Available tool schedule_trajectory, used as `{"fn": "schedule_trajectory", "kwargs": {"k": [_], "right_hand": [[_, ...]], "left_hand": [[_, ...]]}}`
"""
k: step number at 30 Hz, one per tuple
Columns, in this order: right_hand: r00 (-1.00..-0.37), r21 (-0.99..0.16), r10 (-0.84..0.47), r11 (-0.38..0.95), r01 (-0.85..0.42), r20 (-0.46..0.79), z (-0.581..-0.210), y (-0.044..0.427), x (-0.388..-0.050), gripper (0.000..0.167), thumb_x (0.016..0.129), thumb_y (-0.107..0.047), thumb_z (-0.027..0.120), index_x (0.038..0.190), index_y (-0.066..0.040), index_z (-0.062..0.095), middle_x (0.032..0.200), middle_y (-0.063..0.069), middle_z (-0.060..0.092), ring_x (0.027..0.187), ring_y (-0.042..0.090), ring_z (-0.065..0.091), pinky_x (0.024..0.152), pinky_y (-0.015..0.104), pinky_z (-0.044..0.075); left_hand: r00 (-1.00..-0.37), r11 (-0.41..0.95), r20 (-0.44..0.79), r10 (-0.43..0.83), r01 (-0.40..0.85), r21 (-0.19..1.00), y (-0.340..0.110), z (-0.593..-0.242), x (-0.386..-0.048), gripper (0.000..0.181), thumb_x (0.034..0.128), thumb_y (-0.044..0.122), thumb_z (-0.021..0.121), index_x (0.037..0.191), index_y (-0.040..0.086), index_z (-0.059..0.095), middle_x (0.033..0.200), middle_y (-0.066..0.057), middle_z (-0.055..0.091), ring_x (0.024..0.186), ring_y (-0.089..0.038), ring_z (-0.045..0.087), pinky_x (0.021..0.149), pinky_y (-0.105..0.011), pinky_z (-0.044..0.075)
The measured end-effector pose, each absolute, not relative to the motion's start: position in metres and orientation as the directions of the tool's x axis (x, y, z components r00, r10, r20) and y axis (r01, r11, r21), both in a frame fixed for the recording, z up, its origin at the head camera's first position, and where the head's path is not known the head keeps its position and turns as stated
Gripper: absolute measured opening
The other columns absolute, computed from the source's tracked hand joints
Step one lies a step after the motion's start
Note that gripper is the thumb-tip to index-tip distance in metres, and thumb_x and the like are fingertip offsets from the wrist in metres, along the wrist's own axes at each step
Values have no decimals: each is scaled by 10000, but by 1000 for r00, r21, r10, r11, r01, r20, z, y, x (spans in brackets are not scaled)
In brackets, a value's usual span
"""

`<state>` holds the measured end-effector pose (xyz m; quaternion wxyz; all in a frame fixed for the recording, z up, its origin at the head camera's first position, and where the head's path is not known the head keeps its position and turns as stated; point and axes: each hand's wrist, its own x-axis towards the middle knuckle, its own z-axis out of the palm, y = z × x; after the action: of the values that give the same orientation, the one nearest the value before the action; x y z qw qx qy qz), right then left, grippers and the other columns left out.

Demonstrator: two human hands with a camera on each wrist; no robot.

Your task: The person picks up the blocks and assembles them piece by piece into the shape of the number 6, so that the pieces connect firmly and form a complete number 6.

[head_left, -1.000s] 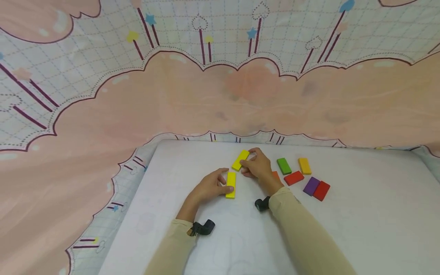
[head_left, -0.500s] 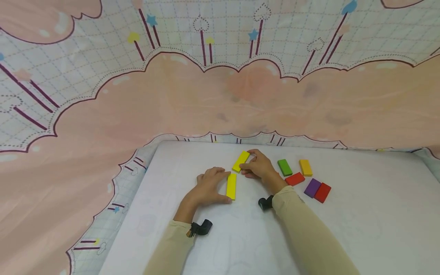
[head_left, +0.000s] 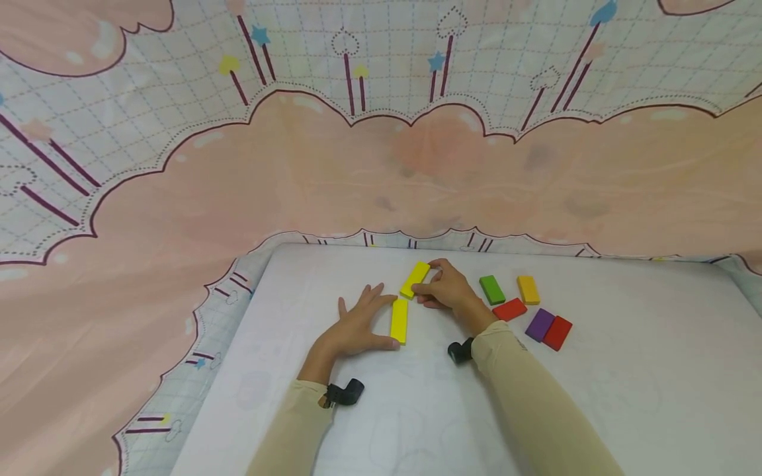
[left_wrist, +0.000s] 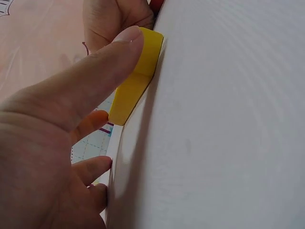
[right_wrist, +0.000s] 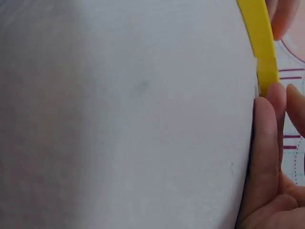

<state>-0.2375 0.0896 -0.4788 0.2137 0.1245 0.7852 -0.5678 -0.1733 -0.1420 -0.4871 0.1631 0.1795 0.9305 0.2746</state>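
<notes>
Two yellow blocks lie nearly end to end in the head view, the lower block [head_left: 399,322] almost upright in the picture and the upper block [head_left: 415,279] slanting right. My left hand [head_left: 354,330] spans the lower one lengthwise, thumb at its near end and index finger at its far end, other fingers spread. My right hand [head_left: 448,287] pinches the upper block between thumb and fingers. In the left wrist view, the left thumb [left_wrist: 100,71] covers part of the yellow surface [left_wrist: 152,50]. In the right wrist view, right fingertips [right_wrist: 269,107] touch the yellow end [right_wrist: 269,76].
Right of my right hand on the white table [head_left: 643,370] lie a green block [head_left: 492,289], an orange-yellow block [head_left: 528,289], a red block [head_left: 509,309], and a purple block [head_left: 540,324] touching another red block [head_left: 557,332]. A patterned cloth [head_left: 333,178] stands behind.
My left thumb has moved from the lower block's face to its near end, and the left fingers have spread. The right hand still pinches the upper block, with its forearm slightly farther right.
</notes>
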Motion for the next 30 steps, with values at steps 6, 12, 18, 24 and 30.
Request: {"fn": "schedule_trajectory", "kwargs": {"k": [6, 12, 18, 24, 30], "right_hand": [[-884, -837, -50, 349, 422, -466, -479, 89, -237, 768, 843, -202, 854, 1475, -226, 418, 1107, 128, 587, 692, 156, 726, 636, 220, 591], [-886, -830, -34, 369, 419, -462, -480, 88, -237, 773, 841, -226, 858, 1485, -259, 433, 1098, 124, 593, 678, 168, 723, 626, 217, 588], [-887, -830, -28, 368, 419, -460, -482, 87, -238, 754, 834, -233, 863, 1462, -254, 445, 1076, 131, 616, 672, 174, 726, 622, 225, 591], [-885, -820, -11, 380, 427, -466, -484, 86, -239, 750, 830, -249, 867, 1451, -251, 446, 1068, 127, 627, 670, 173, 727, 616, 228, 591], [-892, -827, -9, 379, 416, -452, -484, 85, -237, 764, 832, -283, 864, 1464, -245, 437, 1054, 128, 648, 669, 168, 720, 604, 225, 585]], "left_hand": [[-880, 779, -214, 423, 233, 582, -143, -488, -175, 974, 761, 568, 846, 1573, 292, 385, 1737, -6, 114, 1614, -268, -25, 1161, -719, -192], [-882, 791, -225, 415, 227, 568, -142, -489, -175, 951, 781, 582, 821, 1578, 299, 388, 1738, 1, 106, 1614, -265, -36, 1164, -710, -200], [-883, 791, -218, 415, 232, 566, -141, -491, -175, 943, 800, 584, 800, 1589, 297, 372, 1737, -7, 118, 1614, -273, -28, 1158, -719, -199], [-879, 787, -218, 423, 237, 570, -142, -491, -174, 928, 825, 570, 783, 1600, 303, 349, 1737, -3, 109, 1614, -274, -31, 1158, -720, -198], [-877, 780, -211, 431, 244, 576, -143, -489, -175, 901, 844, 559, 764, 1599, 280, 358, 1736, -21, 123, 1613, -292, -25, 1156, -732, -185]]}}
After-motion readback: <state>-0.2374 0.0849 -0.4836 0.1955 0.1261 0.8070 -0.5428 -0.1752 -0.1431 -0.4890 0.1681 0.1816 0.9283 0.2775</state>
